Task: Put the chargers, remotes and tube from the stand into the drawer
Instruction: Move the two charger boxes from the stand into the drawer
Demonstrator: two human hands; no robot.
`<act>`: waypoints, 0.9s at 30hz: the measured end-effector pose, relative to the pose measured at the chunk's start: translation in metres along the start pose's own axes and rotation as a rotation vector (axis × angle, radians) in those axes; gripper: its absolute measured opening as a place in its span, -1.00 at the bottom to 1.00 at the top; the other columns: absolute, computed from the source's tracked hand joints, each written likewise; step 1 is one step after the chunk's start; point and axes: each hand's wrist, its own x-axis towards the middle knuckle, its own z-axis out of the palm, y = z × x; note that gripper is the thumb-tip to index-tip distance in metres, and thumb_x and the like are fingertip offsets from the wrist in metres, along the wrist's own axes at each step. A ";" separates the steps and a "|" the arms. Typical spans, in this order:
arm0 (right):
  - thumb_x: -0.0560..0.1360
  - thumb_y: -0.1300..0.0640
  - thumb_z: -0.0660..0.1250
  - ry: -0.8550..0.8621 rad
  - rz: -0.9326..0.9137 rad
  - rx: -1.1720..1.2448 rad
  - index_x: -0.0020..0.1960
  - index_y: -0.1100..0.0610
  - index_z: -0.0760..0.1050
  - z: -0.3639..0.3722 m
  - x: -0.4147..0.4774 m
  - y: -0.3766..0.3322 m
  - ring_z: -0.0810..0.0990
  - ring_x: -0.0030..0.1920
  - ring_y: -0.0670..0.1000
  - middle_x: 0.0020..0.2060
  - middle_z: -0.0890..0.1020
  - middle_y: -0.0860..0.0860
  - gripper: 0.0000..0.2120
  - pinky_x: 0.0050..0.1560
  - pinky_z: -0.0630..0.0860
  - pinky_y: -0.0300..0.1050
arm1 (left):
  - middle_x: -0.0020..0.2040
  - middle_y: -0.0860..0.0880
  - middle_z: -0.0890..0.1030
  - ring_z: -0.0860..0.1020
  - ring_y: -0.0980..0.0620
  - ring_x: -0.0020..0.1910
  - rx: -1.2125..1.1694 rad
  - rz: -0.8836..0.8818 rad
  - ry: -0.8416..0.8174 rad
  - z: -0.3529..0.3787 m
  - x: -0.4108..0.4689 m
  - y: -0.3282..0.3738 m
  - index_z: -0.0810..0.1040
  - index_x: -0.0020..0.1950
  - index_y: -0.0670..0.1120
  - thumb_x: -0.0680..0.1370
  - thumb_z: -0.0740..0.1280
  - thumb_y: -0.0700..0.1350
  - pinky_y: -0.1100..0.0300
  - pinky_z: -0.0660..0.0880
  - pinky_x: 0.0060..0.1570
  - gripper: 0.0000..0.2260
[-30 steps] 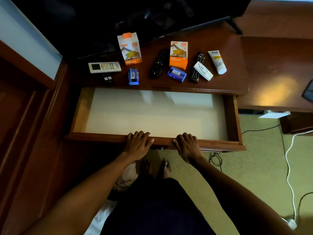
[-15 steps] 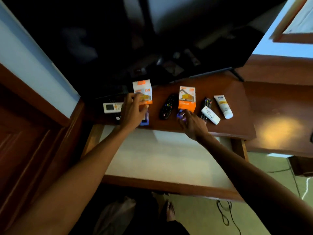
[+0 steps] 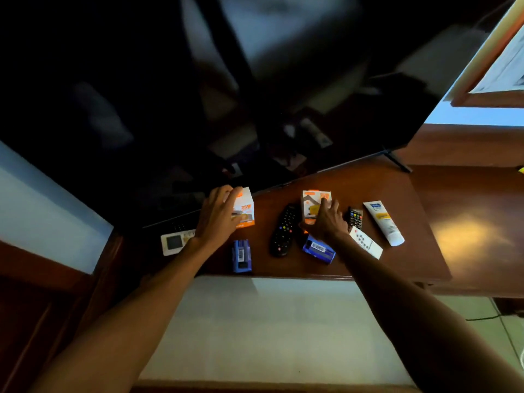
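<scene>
**Both hands on the charger boxes above the open drawer**

Head view: The left hand [image 3: 217,219] is wrapped around the left charger box [image 3: 244,208], fingers over its top and near side, the grip grasping it at about 11 o'clock on the table [image 3: 419,251]. The right hand [image 3: 326,219] grasps the right charger box [image 3: 312,202], fingers over its front face, near 12 o'clock. Whether either box is off the surface I cannot tell.

Between the two boxes lies a black remote [image 3: 283,229], pointing roughly toward 12. A blue packet [image 3: 241,255] lies at the table's near edge, below the left hand; a second blue packet [image 3: 318,249] lies tilted just below the right hand. A white remote with a screen [image 3: 173,243] sits at 9 o'clock, partly hidden by the left wrist. At 2 o'clock a small dark remote [image 3: 355,218] lies partly under a slim white remote [image 3: 365,245], and the white tube [image 3: 383,221] lies just beyond them, cap toward the near side.

The drawer [image 3: 269,336] stands open at 6 o'clock, its pale floor under both forearms. A dark television screen [image 3: 198,80] fills the far side.
</scene>
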 end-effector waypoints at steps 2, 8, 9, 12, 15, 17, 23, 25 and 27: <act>0.31 -0.20 0.51 0.019 0.045 0.049 0.50 0.13 0.06 0.004 0.001 -0.003 0.34 0.36 0.38 0.41 0.22 0.27 -0.02 0.24 0.42 0.31 | 0.28 -0.13 0.43 0.41 -0.13 0.28 -0.030 0.008 0.007 0.005 0.002 -0.004 0.32 0.42 -0.04 0.42 0.50 -0.08 -0.02 0.47 0.20 -0.37; 0.31 -0.10 0.53 0.099 0.036 0.171 0.53 0.14 0.01 -0.014 -0.002 -0.005 0.38 0.30 0.40 0.33 0.32 0.31 0.01 0.23 0.45 0.31 | 0.32 -0.12 0.38 0.38 -0.10 0.28 -0.199 0.015 -0.029 -0.002 0.015 -0.001 0.34 0.46 -0.03 0.49 0.42 -0.21 0.03 0.51 0.18 -0.43; 0.31 -0.09 0.53 0.122 0.006 0.190 0.53 0.15 0.02 -0.020 -0.005 -0.004 0.39 0.29 0.39 0.33 0.31 0.31 0.01 0.22 0.45 0.30 | 0.33 -0.11 0.38 0.38 -0.09 0.28 -0.232 0.004 -0.016 -0.007 0.019 0.003 0.33 0.46 -0.02 0.49 0.42 -0.21 0.04 0.51 0.17 -0.43; 0.36 -0.08 0.49 0.176 -0.120 0.232 0.54 0.12 0.04 -0.038 -0.022 -0.004 0.40 0.27 0.35 0.34 0.30 0.27 -0.07 0.22 0.46 0.27 | 0.32 -0.07 0.42 0.41 -0.02 0.27 -0.395 -0.078 0.013 -0.030 0.029 0.018 0.35 0.46 -0.02 0.49 0.43 -0.19 0.16 0.47 0.13 -0.44; 0.37 -0.11 0.48 0.183 -0.241 0.266 0.55 0.06 0.03 -0.048 -0.047 -0.009 0.41 0.30 0.29 0.40 0.28 0.21 -0.07 0.21 0.50 0.25 | 0.22 -0.05 0.54 0.57 0.04 0.12 -0.597 -0.172 0.026 -0.058 0.023 0.027 0.41 0.41 0.02 0.46 0.47 -0.15 0.11 0.60 0.00 -0.46; 0.37 -0.12 0.48 0.158 -0.328 0.265 0.55 0.04 0.02 -0.049 -0.068 -0.015 0.41 0.33 0.25 0.43 0.25 0.18 -0.06 0.20 0.53 0.21 | 0.14 -0.01 0.59 0.63 0.12 -0.03 -0.639 -0.208 0.027 -0.075 0.006 0.031 0.44 0.39 0.06 0.43 0.51 -0.13 0.20 0.64 -0.17 -0.44; 0.36 -0.06 0.50 -0.021 -0.507 0.237 0.57 0.08 0.04 -0.011 -0.142 -0.040 0.36 0.38 0.27 0.47 0.24 0.20 -0.05 0.31 0.44 0.16 | 0.14 -0.06 0.64 0.66 0.06 -0.02 -0.622 -0.331 -0.187 -0.104 -0.087 0.025 0.48 0.36 -0.01 0.34 0.58 -0.20 0.13 0.65 -0.07 -0.38; 0.34 -0.11 0.50 -0.102 -0.533 0.205 0.56 0.04 0.06 0.006 -0.168 -0.052 0.39 0.38 0.27 0.49 0.23 0.17 -0.05 0.29 0.46 0.16 | 0.14 -0.10 0.65 0.66 0.01 0.01 -0.625 -0.402 -0.231 -0.110 -0.125 0.011 0.50 0.34 -0.04 0.32 0.58 -0.24 0.06 0.65 -0.03 -0.39; 0.34 -0.14 0.48 -0.149 -0.557 0.126 0.55 -0.01 0.07 0.022 -0.192 -0.062 0.44 0.34 0.26 0.51 0.23 0.13 -0.07 0.24 0.48 0.14 | 0.11 -0.11 0.65 0.66 -0.02 0.05 -0.616 -0.462 -0.261 -0.115 -0.161 -0.003 0.51 0.33 -0.06 0.32 0.58 -0.26 0.06 0.64 -0.03 -0.40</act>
